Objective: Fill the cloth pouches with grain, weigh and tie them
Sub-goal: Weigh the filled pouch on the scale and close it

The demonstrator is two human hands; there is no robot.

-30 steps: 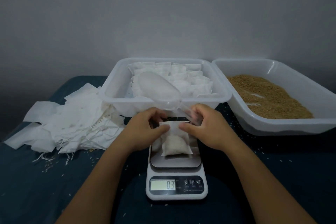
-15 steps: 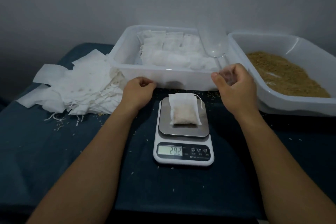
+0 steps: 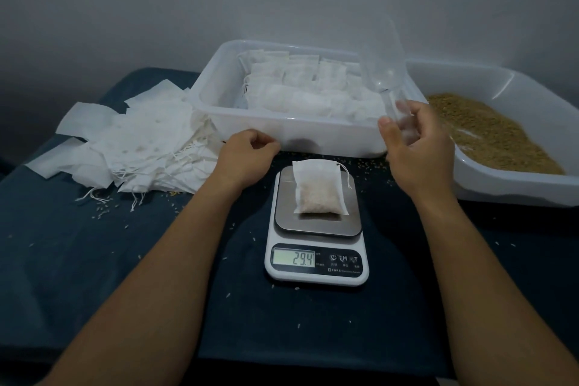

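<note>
Head view: the pouch [image 3: 319,186] lies alone on the scale [image 3: 317,229] mid-desk, mouth and strings toward the far edge. It sits between both hands, left hand [image 3: 247,155] loosely curled and holding nothing, right hand [image 3: 418,147] gripping the clear scoop [image 3: 380,59] by its handle.

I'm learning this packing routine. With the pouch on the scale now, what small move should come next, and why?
Probably lift the pouch off the scale with the left hand to tie it: the display reads 29.4, its drawstring hangs loose, and the right hand holds the clear scoop.
</note>
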